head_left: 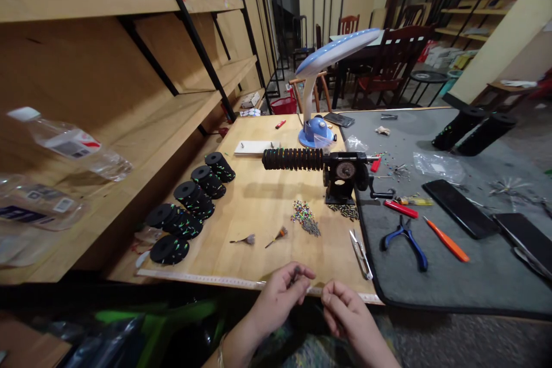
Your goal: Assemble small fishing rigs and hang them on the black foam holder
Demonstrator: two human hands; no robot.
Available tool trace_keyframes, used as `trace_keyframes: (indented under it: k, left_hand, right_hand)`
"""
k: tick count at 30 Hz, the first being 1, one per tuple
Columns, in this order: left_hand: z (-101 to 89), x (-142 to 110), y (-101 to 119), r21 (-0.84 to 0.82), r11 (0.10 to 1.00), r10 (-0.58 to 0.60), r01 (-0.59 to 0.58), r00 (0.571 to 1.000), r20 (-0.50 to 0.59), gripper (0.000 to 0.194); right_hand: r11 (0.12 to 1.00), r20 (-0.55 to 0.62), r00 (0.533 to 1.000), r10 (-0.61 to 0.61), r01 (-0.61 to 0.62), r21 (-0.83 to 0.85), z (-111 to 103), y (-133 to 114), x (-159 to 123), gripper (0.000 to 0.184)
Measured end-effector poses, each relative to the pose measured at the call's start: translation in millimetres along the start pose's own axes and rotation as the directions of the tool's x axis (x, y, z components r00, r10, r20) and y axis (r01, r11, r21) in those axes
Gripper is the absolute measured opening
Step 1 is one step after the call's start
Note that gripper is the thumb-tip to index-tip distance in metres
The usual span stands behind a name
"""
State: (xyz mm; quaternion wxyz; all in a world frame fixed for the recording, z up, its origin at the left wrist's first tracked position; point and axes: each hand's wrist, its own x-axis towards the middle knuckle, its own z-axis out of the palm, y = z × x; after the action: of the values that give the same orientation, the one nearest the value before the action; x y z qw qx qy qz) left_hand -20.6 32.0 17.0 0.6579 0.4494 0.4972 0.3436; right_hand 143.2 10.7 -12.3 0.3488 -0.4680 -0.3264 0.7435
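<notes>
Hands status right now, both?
Left hand: fingers curled, apparently on a small dark bit, too small to identify.
Right hand: closed, thumb and forefinger pinched together; can't tell if anything is between them.

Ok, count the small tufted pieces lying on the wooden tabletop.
2: one greyish tuft, and right of it an orange-tinged tuft, nearer the bead pile. The left hand may hide others.
</notes>
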Motion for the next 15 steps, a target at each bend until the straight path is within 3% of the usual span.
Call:
trace_keyframes:
  k: [4,8,13,15]
  left_hand:
    - [8.1,3.9,4.8,0.082,0.995,0.063,-0.063,0.998,0.007,0.024]
    - [9.5,7.8,3.2,0.105,0.992,0.07,-0.063,0.996,-0.057,0.024]
    - [8.1,5.9,2.6,0.243,0.966,0.114,-0.084,0.987,-0.113,0.02]
    - [9.6,4.2,3.4,0.311,0.946,0.134,-0.091,0.984,-0.119,0.019]
  right_hand:
    - [1.0,0.005,1.0,0.007,-0.007,-0.013,1.2,-2.0,-0.9,0.042]
    - [0.999,0.01,1.0,-0.006,0.006,-0.044,-4.0,-7.0,-1.1,0.045]
    - [0.981,-0.112,0.986,-0.127,0.108,-0.164,-13.8,-22.6,-1.4,0.054]
    - [0.979,-0.101,0.984,-0.147,0.13,-0.16,-12.5,-27.3,-1.3,0.057]
